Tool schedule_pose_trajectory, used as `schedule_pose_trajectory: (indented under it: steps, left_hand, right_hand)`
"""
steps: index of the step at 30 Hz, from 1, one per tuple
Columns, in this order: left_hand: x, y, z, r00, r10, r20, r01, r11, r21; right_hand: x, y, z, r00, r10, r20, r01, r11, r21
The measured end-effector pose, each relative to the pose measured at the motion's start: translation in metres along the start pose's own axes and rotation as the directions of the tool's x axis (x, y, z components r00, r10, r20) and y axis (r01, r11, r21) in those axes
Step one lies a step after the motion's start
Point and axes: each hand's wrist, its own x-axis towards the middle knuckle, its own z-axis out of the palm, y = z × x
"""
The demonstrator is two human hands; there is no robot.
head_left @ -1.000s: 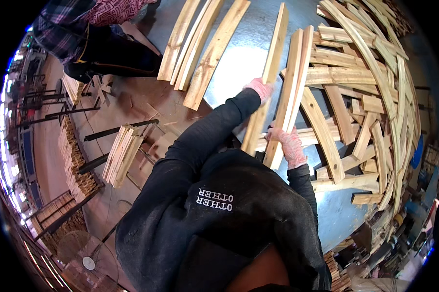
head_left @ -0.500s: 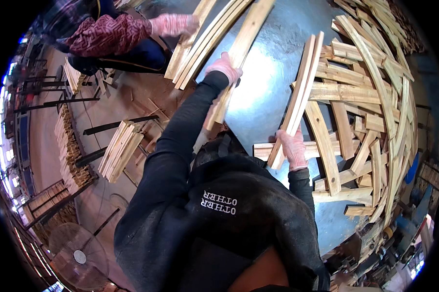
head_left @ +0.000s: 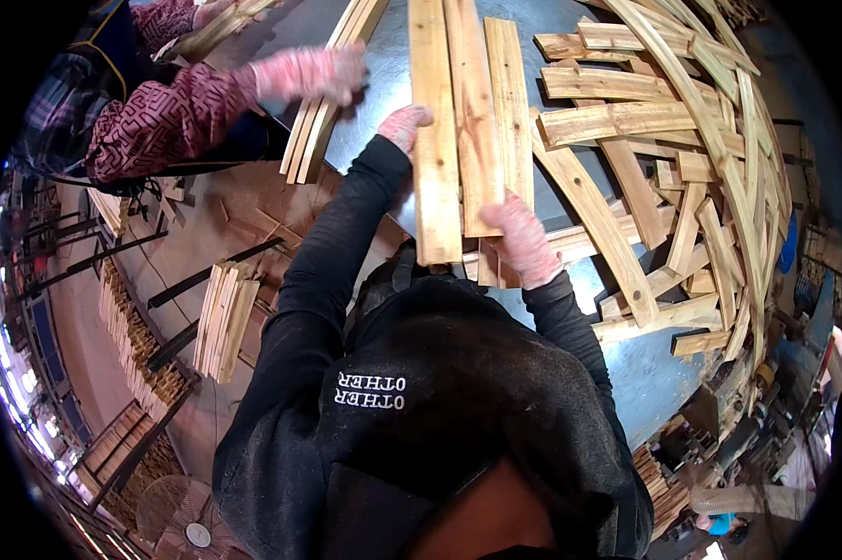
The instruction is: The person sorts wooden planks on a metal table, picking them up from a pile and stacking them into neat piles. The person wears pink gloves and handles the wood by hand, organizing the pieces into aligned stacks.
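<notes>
Two long pale wooden boards stand side by side in front of me, pointing away over the metal table. My left hand (head_left: 405, 128), in a pink-and-white glove, is closed on the edge of the left board (head_left: 435, 177). Lower down, my gloved right hand (head_left: 521, 241) grips the right board (head_left: 475, 140) near its close end. Another board (head_left: 511, 112) lies just to the right, its lower part partly behind the right board and my hand. My fingers under the boards are mostly hidden.
A metal table (head_left: 668, 397) carries a heap of loose boards (head_left: 626, 121) at the right. A co-worker's gloved hand (head_left: 313, 75) is over several boards (head_left: 323, 112) at the left. Stacked wood (head_left: 227, 322) rests on a rack at lower left, with a fan (head_left: 197, 535) below.
My hands have come closer together, bringing boards side by side in front of me. My right hand moved left. The co-worker's hands have shifted, one now with a piece of wood.
</notes>
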Motion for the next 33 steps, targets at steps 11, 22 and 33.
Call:
schedule_pose_trajectory:
  steps: [11, 22, 33]
  left_hand:
    - [0.004, -0.022, 0.003, 1.0, 0.024, -0.011, -0.025, 0.997, -0.068]
    - [-0.022, 0.112, -0.04, 0.823, 0.512, -0.245, 0.355, -0.126, 0.926]
    - [-0.022, -0.032, 0.011, 0.96, 0.065, 0.273, -0.28, 0.2, 0.939]
  right_hand:
    - [0.008, 0.052, -0.009, 0.893, -0.315, -0.321, 0.145, 0.877, -0.458]
    - [0.003, 0.056, -0.006, 0.828, -0.3, -0.473, -0.464, 0.105, -0.88]
    - [0.001, -0.003, -0.047, 0.989, -0.001, 0.151, -0.077, 0.858, 0.509]
